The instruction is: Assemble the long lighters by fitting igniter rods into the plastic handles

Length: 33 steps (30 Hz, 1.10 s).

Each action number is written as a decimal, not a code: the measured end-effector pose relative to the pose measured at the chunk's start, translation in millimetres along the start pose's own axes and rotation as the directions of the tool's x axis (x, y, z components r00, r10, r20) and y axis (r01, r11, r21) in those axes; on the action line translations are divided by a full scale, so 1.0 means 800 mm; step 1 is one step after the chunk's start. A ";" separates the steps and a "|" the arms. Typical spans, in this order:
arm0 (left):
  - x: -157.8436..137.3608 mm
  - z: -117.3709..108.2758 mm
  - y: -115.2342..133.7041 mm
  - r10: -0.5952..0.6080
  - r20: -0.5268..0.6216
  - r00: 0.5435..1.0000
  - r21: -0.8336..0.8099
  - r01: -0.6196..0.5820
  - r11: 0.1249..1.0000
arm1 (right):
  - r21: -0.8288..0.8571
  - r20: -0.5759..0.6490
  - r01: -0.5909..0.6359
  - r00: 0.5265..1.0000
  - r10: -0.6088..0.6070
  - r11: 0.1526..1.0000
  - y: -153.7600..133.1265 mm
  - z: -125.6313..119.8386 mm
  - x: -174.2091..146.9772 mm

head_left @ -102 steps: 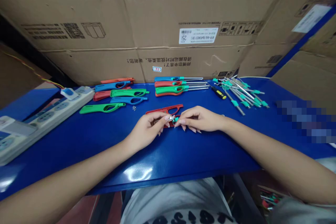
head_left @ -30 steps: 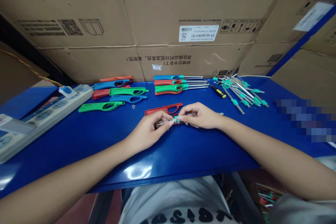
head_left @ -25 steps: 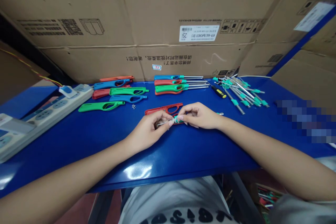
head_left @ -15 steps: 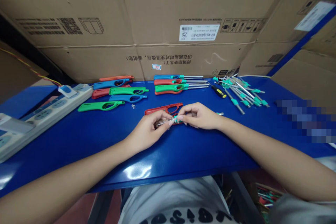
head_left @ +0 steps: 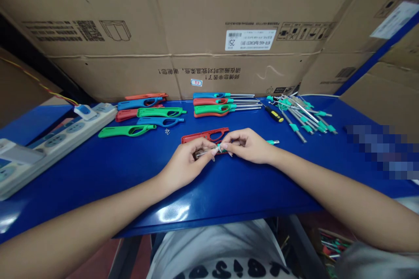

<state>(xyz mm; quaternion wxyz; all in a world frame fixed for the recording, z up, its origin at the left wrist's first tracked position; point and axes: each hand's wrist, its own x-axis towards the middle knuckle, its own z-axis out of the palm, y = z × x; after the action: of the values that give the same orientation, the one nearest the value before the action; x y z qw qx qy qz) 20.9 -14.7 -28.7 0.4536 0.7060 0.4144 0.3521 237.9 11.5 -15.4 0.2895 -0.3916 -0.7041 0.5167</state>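
In the middle of the blue table my left hand [head_left: 186,159] is closed around a clear lighter fuel tank [head_left: 200,152], seen only in part between the fingers. My right hand [head_left: 250,144] meets it from the right, thumb and fingertips pinched on a small teal piece [head_left: 220,147] at the tank's end. Just behind both hands lies a red lighter shell half [head_left: 199,135]. More red plastic shows under the fingertips, mostly covered. Beyond my right knuckles pokes out a metal lighter tube [head_left: 276,142] with a teal part.
Coloured lighter shells [head_left: 144,113] lie at the back left, near a power strip [head_left: 54,139]. Lighters with metal tubes [head_left: 214,108] are stacked at the back centre. A screwdriver [head_left: 274,113] and a heap of teal-fitted tubes [head_left: 304,115] lie right. A cardboard box [head_left: 131,65] stands behind.
Both hands stay at the same spot with the same grip, the right fingers shifting only slightly. The whole view has moved a little; nothing else on the table differs.
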 end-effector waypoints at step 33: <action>-0.004 -0.005 -0.003 0.103 -0.030 0.994 0.221 -0.094 0.971 | 0.070 -0.078 -0.007 0.997 0.012 0.998 0.005 0.001 0.000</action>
<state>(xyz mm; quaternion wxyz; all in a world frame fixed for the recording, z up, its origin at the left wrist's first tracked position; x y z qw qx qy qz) 15.6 -15.2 -30.1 0.3462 0.7640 0.4245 0.3410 238.5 12.1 -19.4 0.3279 -0.4046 -0.6720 0.5265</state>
